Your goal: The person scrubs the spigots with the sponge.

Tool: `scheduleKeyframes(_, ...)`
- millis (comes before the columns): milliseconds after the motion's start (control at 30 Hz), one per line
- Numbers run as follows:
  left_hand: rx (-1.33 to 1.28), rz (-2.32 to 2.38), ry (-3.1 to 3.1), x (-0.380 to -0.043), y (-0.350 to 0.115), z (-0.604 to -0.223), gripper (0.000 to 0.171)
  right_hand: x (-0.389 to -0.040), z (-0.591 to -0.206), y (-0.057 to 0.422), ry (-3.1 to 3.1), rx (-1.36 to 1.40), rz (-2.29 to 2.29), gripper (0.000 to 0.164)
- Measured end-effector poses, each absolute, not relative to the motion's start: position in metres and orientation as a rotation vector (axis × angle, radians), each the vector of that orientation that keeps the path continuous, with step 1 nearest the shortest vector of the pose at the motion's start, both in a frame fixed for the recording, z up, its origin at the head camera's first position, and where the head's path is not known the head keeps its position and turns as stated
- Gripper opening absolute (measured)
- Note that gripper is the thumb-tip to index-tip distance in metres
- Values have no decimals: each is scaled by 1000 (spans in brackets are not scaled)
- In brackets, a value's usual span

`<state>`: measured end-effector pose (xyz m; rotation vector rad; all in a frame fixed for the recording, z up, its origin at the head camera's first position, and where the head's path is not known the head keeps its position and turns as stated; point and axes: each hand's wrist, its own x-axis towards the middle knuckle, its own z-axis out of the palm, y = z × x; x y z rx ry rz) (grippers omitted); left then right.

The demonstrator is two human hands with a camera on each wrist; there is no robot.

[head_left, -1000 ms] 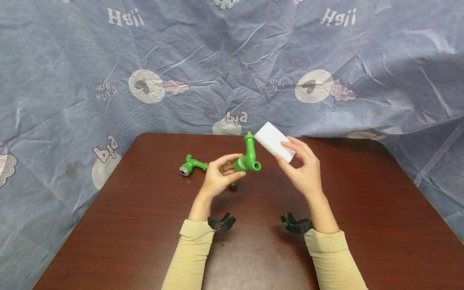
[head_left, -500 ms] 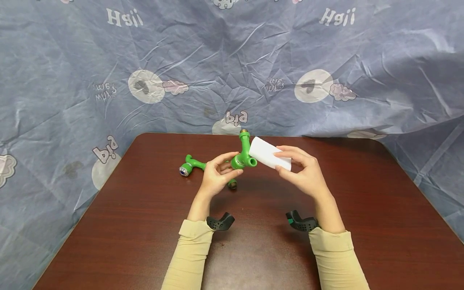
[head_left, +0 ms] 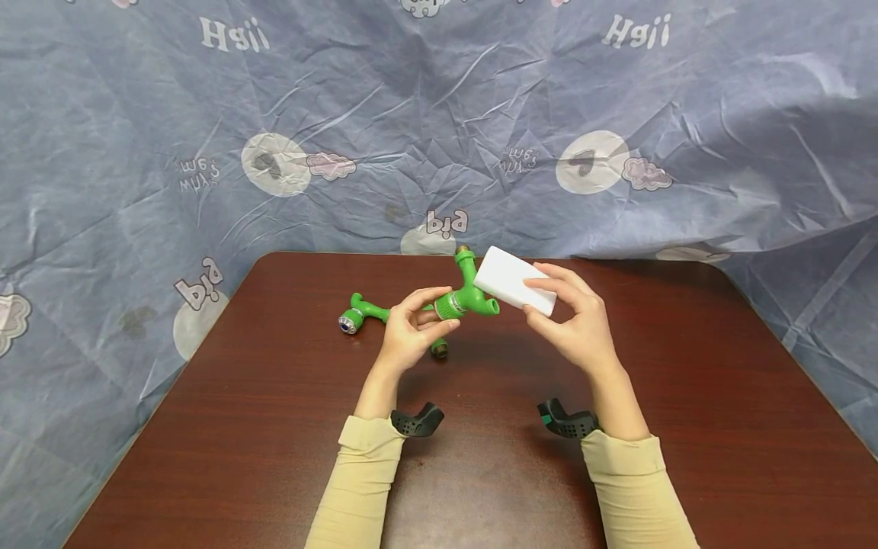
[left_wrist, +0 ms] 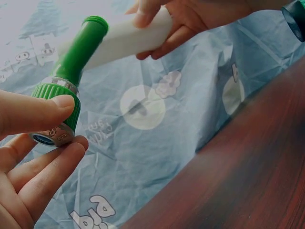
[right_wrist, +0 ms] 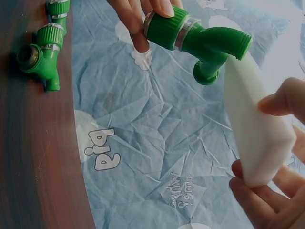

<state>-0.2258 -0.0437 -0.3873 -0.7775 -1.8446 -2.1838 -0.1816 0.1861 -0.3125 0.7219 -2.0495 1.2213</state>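
Observation:
My left hand (head_left: 406, 332) grips a green faucet (head_left: 469, 296) by its ribbed knob, above the table. The thumb presses one side of the knob in the left wrist view, fingers on the other. The faucet's brass threaded end (head_left: 463, 250) points up and its spout (head_left: 488, 306) points right. A white sponge block (head_left: 513, 279) is pinched between the thumb and fingers of my right hand (head_left: 581, 320). Its left end lies right at the faucet's body; in the right wrist view the sponge (right_wrist: 255, 124) meets the green pipe near the spout's mouth.
On the dark brown table (head_left: 274, 427), a second green faucet (head_left: 353, 316) lies left of my left hand. Another green faucet (head_left: 440, 349) lies partly hidden behind that hand. A blue-grey printed sheet (head_left: 411, 114) hangs behind the table.
The sponge moved left and down onto the faucet, bending, then rose slightly and straightened. The faucet shifted a little left, and its spout has turned more to the right.

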Motion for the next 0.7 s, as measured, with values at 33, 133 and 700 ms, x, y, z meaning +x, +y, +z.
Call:
scheduleKeyframes(33,-782,-2181,-1837,-226,-44,-388,49,-182,-313,186,-2041,712,1220,30)
scheduleKeyframes(133,-789,-2178,-1813,-227,-43,-388,50,-181,-313,186,-2037,727,1222,31)
scheduleKeyframes(700,-728,-2241,-1626,-228,-45,-387,48,-190,-323,188,-2103,700,1145,33)
